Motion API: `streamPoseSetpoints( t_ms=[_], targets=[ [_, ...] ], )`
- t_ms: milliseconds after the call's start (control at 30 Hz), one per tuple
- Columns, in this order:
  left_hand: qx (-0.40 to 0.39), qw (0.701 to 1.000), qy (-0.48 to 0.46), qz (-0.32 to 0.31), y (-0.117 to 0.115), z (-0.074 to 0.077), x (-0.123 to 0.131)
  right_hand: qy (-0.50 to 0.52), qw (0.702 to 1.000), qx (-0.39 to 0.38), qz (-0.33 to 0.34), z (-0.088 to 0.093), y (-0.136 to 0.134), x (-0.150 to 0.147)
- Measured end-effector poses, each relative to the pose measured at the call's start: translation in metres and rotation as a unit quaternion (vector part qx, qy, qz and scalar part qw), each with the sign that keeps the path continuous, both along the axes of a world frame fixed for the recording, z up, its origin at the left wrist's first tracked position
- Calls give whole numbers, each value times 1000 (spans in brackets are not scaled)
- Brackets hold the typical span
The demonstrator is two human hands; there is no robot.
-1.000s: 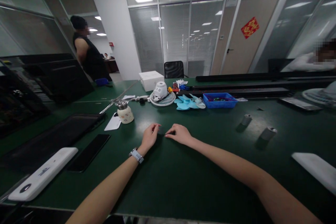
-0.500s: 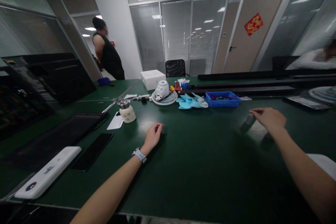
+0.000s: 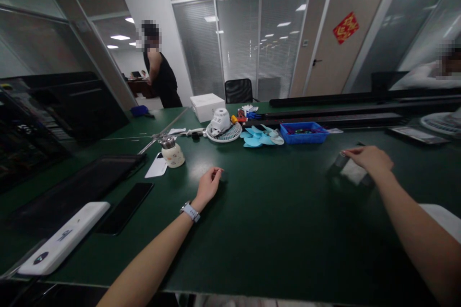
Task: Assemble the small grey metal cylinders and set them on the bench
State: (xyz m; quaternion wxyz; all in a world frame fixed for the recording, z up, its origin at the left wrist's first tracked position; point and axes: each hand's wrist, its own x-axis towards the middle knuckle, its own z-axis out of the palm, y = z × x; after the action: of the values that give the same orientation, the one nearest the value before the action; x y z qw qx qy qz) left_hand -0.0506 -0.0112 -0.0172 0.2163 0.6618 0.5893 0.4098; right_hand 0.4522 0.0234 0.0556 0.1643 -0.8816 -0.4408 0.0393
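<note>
My left hand (image 3: 209, 184), a watch (image 3: 189, 211) on its wrist, rests on the green table (image 3: 266, 230). Its fingers are curled together; what they hold, if anything, is hidden. At the right, my right hand (image 3: 370, 160) pinches a small grey cylinder (image 3: 340, 159) between thumb and fingers, close to the tabletop. Under that hand shows a blurred pale patch (image 3: 353, 171) with dark edges; I cannot tell what it is. Left of my left hand stand a cream bottle (image 3: 173, 154) and, beside it, a white phone-like slab (image 3: 156, 167).
Farther back are a white fan part (image 3: 220, 122), light-blue fan blades (image 3: 257, 136), a blue tray (image 3: 304, 136) and a white box (image 3: 207, 107). A black phone (image 3: 126, 208) and a white oblong device (image 3: 65, 240) lie at left. One person (image 3: 162, 72) stands beyond the table; another sits far right.
The pale patch with dark edges has come into view under my right hand. My left hand has hardly moved. The person at the back has turned and shifted right.
</note>
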Motion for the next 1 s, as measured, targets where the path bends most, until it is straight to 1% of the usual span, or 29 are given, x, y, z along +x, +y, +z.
streamPoseSetpoints(
  t_ms=[67,133,200,267,333,433,500,567,633,700,733,800,867,933,1000],
  targets=[
    [0,1000,-2,0,0,0,0,3,1000,-27,0,3,0,-1],
    [1,1000,-7,-2,0,0,0,-18,999,-46,11,4,-2,0],
    [2,1000,-14,-4,0,0,0,-50,998,-46,18,0,-8,6],
    [1,1000,-18,-6,0,0,0,-79,996,-26,20,-11,-19,17],
    [0,1000,-17,-7,0,0,0,-82,996,-10,36,-26,-32,32],
    [-2,1000,-12,-6,-1,0,1,-26,998,0,63,-46,-51,49],
    [-2,1000,-12,-3,-1,1,2,5,998,8,68,-53,-58,52],
    [-3,1000,-14,0,-1,1,2,2,997,33,66,-54,-61,43],
    [-6,1000,-15,2,-1,2,2,8,993,75,95,-52,-61,20],
    [-8,1000,-12,2,-1,2,3,61,975,123,177,-50,-59,-16],
    [-8,1000,-11,1,-1,1,2,101,956,143,236,-49,-57,-39],
    [-8,1000,-7,-1,0,0,2,180,904,165,352,-48,-53,-92],
    [-10,1000,-6,-2,1,-1,1,232,852,152,443,-48,-48,-147],
    [-13,1000,-8,-5,1,-1,0,269,810,139,503,-48,-42,-200],
    [-3,1000,-13,-17,-1,1,1,281,784,137,537,-50,-36,-243]
  ],
)
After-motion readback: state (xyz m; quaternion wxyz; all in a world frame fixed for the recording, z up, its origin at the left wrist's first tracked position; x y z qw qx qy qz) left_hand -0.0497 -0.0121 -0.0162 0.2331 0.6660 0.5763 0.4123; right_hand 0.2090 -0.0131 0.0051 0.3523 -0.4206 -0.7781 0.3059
